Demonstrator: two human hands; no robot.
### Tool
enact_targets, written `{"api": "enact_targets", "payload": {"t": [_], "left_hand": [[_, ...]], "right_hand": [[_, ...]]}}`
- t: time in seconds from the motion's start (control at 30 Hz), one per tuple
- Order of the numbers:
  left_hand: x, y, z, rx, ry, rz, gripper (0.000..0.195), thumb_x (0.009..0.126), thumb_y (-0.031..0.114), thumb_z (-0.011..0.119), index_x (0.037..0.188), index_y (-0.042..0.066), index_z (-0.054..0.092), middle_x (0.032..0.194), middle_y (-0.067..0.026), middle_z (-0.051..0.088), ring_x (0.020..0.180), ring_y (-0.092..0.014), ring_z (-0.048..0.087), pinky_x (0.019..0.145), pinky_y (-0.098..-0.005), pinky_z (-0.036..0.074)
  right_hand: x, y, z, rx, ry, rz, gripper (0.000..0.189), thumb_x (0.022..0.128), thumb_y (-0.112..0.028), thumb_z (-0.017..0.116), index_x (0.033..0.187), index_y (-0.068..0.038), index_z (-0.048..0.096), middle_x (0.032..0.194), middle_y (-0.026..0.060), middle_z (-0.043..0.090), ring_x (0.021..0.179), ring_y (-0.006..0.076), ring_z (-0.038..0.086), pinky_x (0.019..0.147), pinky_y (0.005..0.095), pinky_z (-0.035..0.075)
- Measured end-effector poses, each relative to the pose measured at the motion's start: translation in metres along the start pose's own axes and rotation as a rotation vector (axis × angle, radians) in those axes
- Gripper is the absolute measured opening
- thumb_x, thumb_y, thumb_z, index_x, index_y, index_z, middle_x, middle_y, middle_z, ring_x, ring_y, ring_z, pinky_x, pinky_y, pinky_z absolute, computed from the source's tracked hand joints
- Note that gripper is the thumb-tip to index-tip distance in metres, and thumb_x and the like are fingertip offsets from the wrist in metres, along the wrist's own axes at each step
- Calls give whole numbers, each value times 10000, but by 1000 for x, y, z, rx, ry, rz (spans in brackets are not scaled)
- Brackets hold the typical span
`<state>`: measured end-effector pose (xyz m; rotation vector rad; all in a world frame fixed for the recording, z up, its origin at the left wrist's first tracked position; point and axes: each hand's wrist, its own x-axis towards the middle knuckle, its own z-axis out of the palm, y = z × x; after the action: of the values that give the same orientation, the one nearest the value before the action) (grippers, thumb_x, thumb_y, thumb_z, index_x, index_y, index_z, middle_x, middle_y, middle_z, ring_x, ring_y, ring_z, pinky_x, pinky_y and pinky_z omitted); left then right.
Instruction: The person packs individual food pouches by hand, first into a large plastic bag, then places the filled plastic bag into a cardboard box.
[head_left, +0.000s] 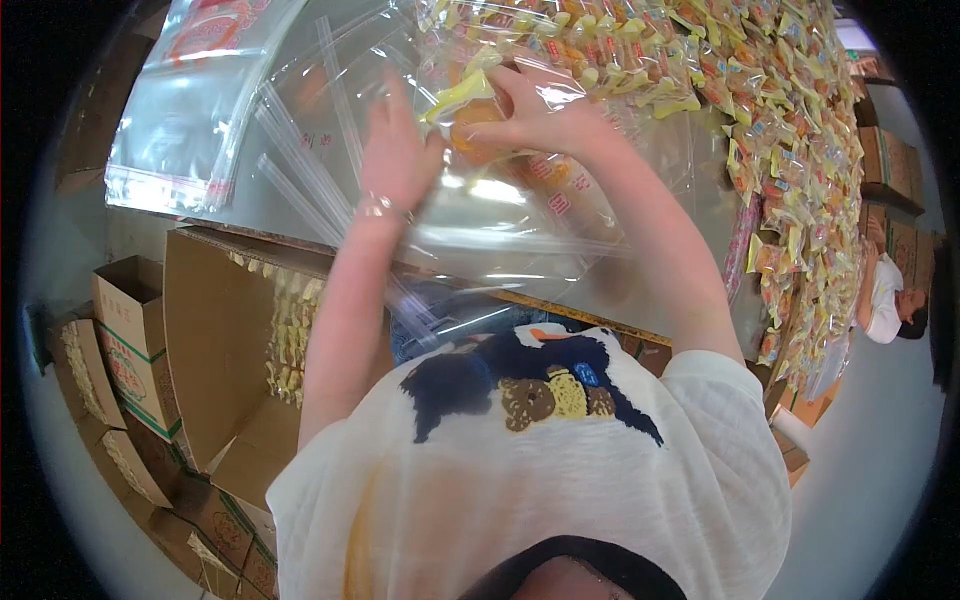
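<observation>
My right hand (536, 112) pinches an individually wrapped orange-brown pastry (476, 133) with yellow wrapper ends. Around and beneath it spreads a large clear plastic bag (487, 199) printed with red characters, and the film's glare hides part of the hand. Just left of the pastry, my left hand (397, 154) lies against the plastic with fingers stretched out and thumb apart, slightly blurred. More clear bags (300, 150) with zip-style strips overlap on the table to its left. Whether the pastry is inside the bag or over it is hard to tell through the reflections.
Wrapped pastries (787, 150) cover the far and right table. A stack of clear bags (191, 105) lies at left. Below the table edge, an open cardboard box (217, 337) holds wrapped goods; a printed carton (131, 337) stands beside it. Another person (892, 296) is at far right.
</observation>
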<state>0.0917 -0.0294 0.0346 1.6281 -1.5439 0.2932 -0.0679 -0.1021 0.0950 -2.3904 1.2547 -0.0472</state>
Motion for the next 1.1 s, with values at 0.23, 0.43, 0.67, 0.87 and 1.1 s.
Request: {"api": "enact_targets", "payload": {"t": [0.23,0.43,0.67,0.87,1.1], "left_hand": [[-36,39,10,-89,-750,-306,618,834,169,429,1342,-40,147,587,-236,545,557,-404,545,530,-472,422],[-38,25,9,-124,-833,-284,644,839,181,427,1324,-93,104,581,-249,538,536,-404,537,506,-470,415],[-54,61,13,-208,-816,-265,674,832,184,451,1283,-161,87,620,-264,552,544,-421,541,490,-468,422],[-21,63,-30,-138,-1379,-10,617,834,212,473,1299,-88,200,771,-266,586,631,-375,592,542,-430,477],[143,83,134,-501,-615,537,351,830,215,427,1145,80,502,1028,-105,590,953,-241,564,805,-408,447]], "right_hand": [[31,-5,46,-316,533,107,778,627,-613,571,1221,-118,488,1260,169,443,1213,376,308,934,377,357],[-21,28,52,853,193,57,527,813,-234,522,1301,-90,381,1232,135,481,1069,267,505,872,366,406],[18,14,86,-206,642,-119,474,758,-242,554,1228,-242,488,1297,56,428,1101,270,465,868,452,349],[-1,36,115,-1,654,-365,523,683,-181,554,1201,-180,478,1253,109,436,1179,274,413,899,453,383],[-31,35,98,-162,568,-444,474,709,-101,532,1181,-119,495,1263,96,437,1149,270,431,835,408,435]]}}
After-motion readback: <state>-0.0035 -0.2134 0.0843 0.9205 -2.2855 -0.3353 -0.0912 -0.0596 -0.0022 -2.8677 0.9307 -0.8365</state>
